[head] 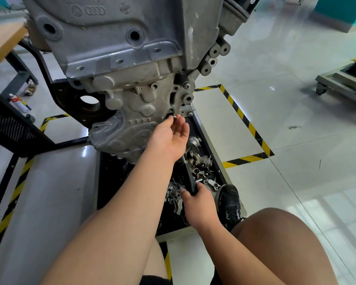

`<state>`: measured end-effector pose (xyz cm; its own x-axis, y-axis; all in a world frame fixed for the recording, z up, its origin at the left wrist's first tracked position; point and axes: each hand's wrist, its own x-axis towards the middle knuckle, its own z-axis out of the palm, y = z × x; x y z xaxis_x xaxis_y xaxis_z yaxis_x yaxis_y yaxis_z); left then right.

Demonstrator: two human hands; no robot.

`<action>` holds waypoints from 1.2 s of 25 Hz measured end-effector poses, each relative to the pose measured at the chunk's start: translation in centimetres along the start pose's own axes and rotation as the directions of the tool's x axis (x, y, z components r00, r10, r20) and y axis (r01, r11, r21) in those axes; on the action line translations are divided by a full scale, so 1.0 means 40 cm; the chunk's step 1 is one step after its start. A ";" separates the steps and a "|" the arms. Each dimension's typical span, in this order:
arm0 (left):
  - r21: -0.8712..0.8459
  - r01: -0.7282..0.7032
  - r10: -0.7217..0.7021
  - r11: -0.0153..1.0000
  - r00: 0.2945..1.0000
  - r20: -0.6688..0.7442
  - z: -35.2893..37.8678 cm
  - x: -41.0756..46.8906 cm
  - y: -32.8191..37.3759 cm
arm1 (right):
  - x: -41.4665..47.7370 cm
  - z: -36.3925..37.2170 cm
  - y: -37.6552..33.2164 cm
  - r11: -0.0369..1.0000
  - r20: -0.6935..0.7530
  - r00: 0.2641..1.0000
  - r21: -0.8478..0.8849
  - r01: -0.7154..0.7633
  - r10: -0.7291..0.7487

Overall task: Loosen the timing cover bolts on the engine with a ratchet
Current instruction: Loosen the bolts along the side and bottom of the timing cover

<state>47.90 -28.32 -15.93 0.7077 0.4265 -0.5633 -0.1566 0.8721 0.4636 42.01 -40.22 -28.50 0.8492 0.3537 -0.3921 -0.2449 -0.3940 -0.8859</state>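
pinching a bolt by hand, ratchet held low
the left hand pinched the small bolt at the right edge of the timing cover of the engine; the right hand was clamped round the ratchet's black handle, nearer, over the parts tray. so light a pinch risked dropping the bolt, i judged, into the loose parts below, where it would be hard to find.

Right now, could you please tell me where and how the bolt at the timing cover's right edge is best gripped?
Pinch the bolt by its exposed end, coming from below as the left hand does. It stands out from the timing cover, and the casting crowds it from above.
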 end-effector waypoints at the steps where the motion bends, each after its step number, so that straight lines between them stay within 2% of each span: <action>1: -0.037 0.003 -0.003 0.999 1.000 0.001 0.003 0.001 0.000 | 0.000 0.000 0.000 1.000 0.004 1.000 0.004 -0.002 0.002; 13: -0.250 -0.084 0.080 0.965 0.996 -0.023 0.021 -0.017 -0.003 | 0.002 0.002 0.004 1.000 0.000 1.000 0.000 -0.004 0.004; 30: -0.302 -0.075 0.072 0.950 0.997 -0.021 0.019 -0.005 -0.014 | 0.007 0.003 0.008 1.000 -0.021 1.000 -0.017 -0.003 0.003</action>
<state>48.39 -29.06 -15.55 0.6798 0.4930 -0.5430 -0.4101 0.8693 0.2758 42.11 -40.15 -28.91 0.8582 0.3348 -0.3892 -0.2393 -0.4097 -0.8803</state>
